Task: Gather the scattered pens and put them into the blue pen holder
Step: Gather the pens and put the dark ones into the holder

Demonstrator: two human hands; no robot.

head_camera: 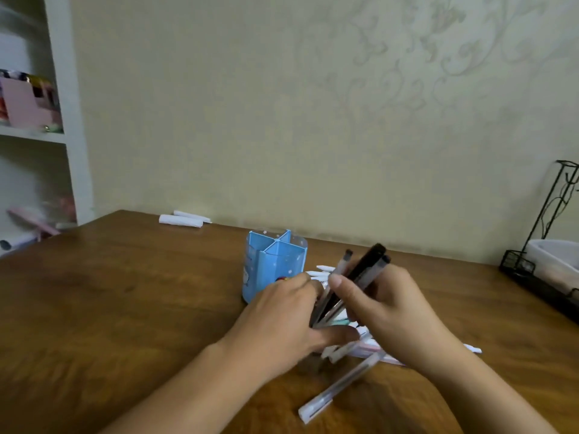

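Note:
The blue pen holder (pixel 275 264) stands upright on the wooden table (pixel 125 292), divided into compartments that look empty. Just right of it, my right hand (pixel 388 311) grips a bundle of pens (pixel 360 277), black and clear ones, tilted with their caps up. My left hand (pixel 282 321) is closed around the lower ends of the same bundle. More white pens (pixel 354 349) lie on the table under both hands. A clear pen with a white cap (pixel 338 386) lies alone in front, nearer to me. White pens (pixel 319 272) also show behind my hands.
Two white rolled papers (pixel 183 219) lie at the table's far edge by the wall. A black wire rack (pixel 545 261) with a white tray stands at the right edge. White shelves (pixel 34 136) with clutter are at the left.

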